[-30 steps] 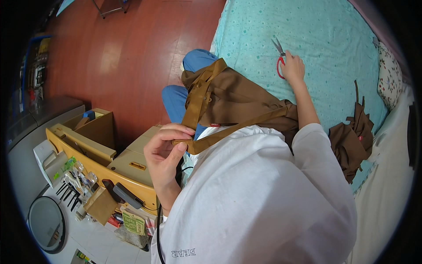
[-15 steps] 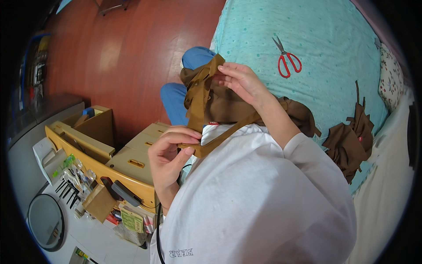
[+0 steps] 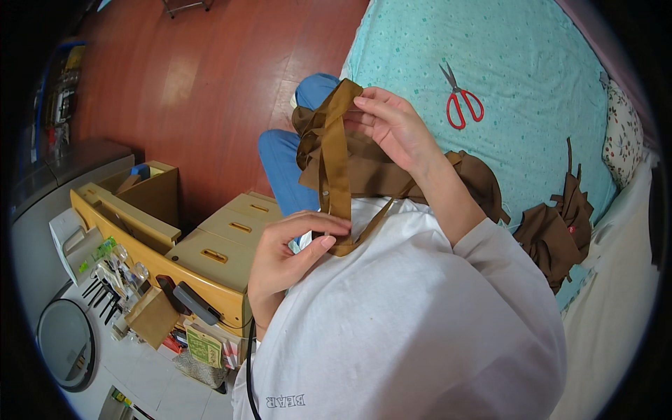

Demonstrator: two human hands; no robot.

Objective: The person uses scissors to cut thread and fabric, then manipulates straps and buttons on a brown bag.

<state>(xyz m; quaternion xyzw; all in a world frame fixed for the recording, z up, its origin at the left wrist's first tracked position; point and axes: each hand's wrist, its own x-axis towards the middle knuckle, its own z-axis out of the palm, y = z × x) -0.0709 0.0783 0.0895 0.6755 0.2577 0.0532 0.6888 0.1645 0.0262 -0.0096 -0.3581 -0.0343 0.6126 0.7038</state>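
A long brown fabric strip (image 3: 337, 161) runs between my two hands over my lap. My left hand (image 3: 290, 253) pinches its lower end between thumb and fingers, close to my white shirt. My right hand (image 3: 394, 129) grips the upper end, where the band folds over at its thumb and fingertips. From the left hand the strip bends back and slants up to the right. Bunched brown cloth (image 3: 378, 165) lies underneath, over my blue-trousered legs, and stretches right beneath my right forearm. Whether strip and cloth are one piece I cannot tell.
Red-handled scissors (image 3: 460, 98) lie slightly apart on the turquoise bedspread (image 3: 521, 56). A second brown cloth piece (image 3: 554, 234) with thin straps rests at the right. Left stands a wooden drawer cabinet (image 3: 210, 248), one drawer pulled out, beside a cluttered white surface with a round mirror (image 3: 66, 343).
My left hand has shifted right, its fingers now lying flatter over the strip. The strip hangs straighter between the hands, and its slanting part looks shorter. My right hand has moved slightly right.
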